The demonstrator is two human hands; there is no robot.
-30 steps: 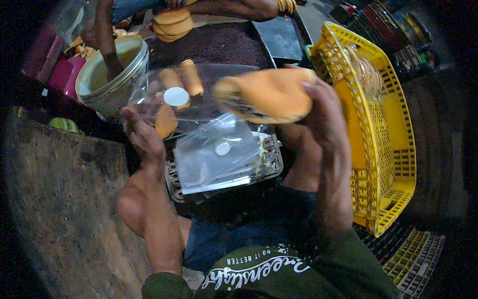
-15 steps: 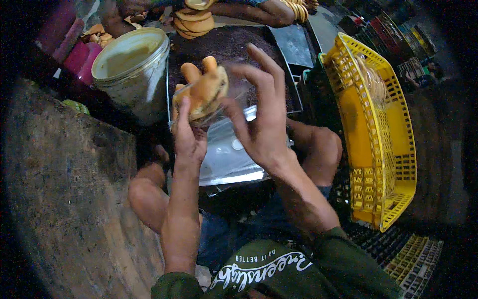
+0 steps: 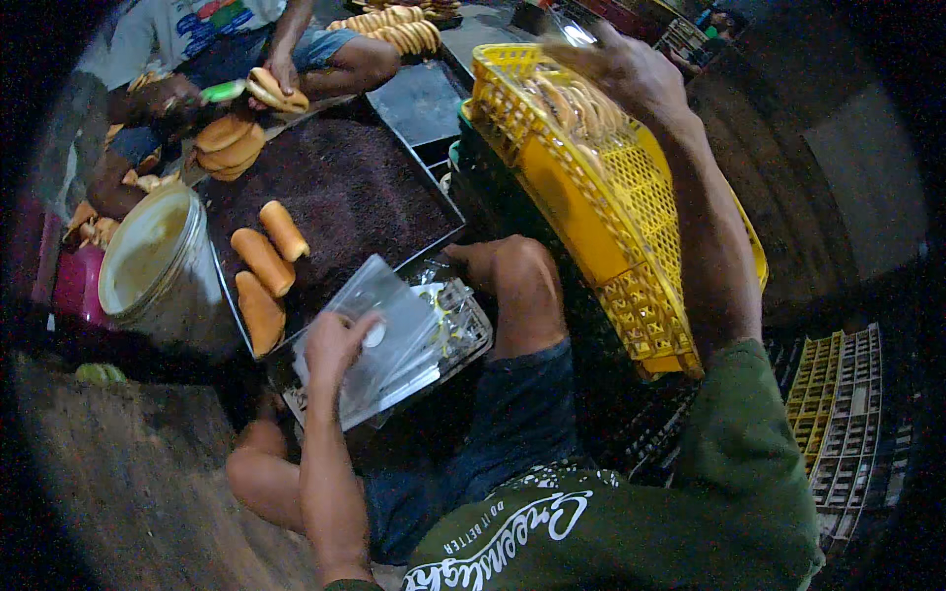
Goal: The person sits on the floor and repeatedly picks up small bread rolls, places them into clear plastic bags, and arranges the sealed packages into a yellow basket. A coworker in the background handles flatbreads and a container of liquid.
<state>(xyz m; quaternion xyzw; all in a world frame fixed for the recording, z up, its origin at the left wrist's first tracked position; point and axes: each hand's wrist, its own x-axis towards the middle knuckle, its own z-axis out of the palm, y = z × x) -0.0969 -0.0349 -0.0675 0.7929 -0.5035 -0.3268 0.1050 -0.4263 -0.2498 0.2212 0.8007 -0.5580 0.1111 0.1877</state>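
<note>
My left hand rests on a stack of clear plastic bags in my lap, its fingertips curled onto the top bag. My right hand is stretched out, blurred, over the far rim of a yellow plastic crate. Bagged buns lie in the crate just below that hand. Whether it still grips one I cannot tell. Three long buns lie on a dark tray in front of me.
A white bucket of cream stands left of the tray, beside a pink tub. Another person at the top left holds a split bun over stacked buns. More buns lie behind. Empty crates lie at the right.
The bun that both hands held over the tray is gone from them. My right hand has swung up and right over the yellow crate. My left hand has dropped onto the bags.
</note>
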